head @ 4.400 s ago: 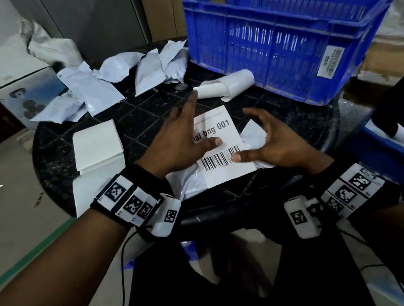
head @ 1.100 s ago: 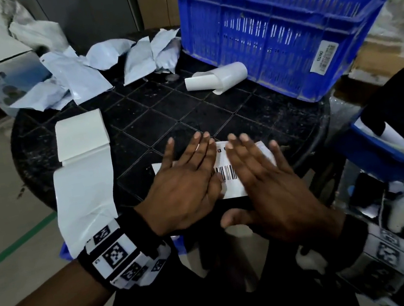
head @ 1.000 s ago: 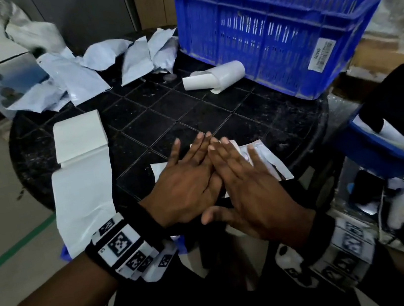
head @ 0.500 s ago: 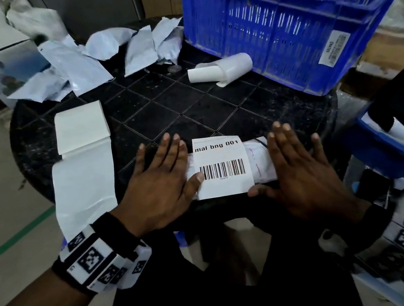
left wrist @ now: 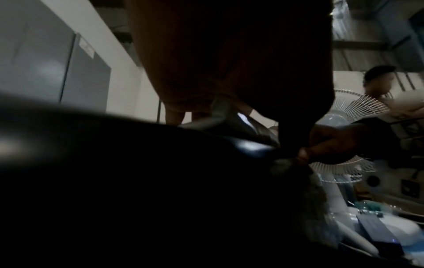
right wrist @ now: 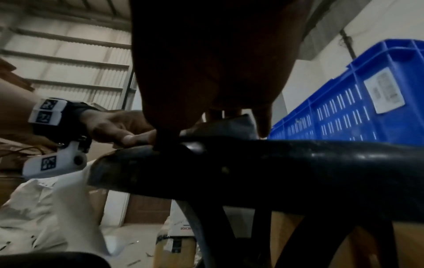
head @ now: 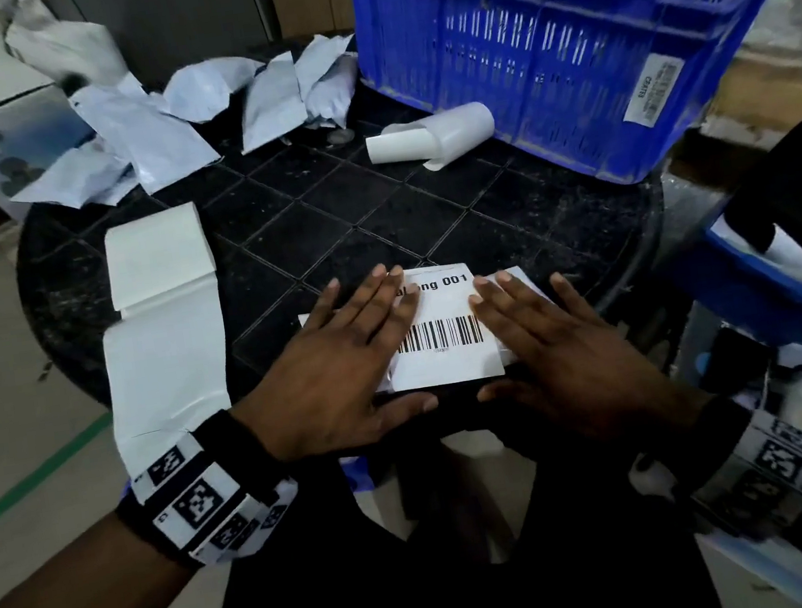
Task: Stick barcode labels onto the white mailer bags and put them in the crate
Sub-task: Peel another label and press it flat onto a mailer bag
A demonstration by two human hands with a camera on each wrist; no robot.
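Note:
A white mailer bag (head: 519, 279) lies at the near edge of the black round table (head: 335, 220), with a white barcode label (head: 446, 344) on top of it. My left hand (head: 345, 363) lies flat with straight fingers over the label's left part. My right hand (head: 547, 334) presses flat on its right part and on the bag. The blue crate (head: 559, 49) stands at the back right of the table. Both wrist views are dark; the right wrist view shows the crate (right wrist: 367, 108) and my left hand (right wrist: 119, 127) on the table rim.
Several unlabelled white mailer bags (head: 188, 122) lie heaped at the table's back left. A strip of label backing (head: 157, 307) hangs over the left edge, and a curled backing sheet (head: 432, 137) lies by the crate. Another blue bin (head: 767, 283) sits low at the right.
Half a second ago my hands were apart at the label's sides; now both have slid inward over it. Earlier still they smoothed outward from the middle.

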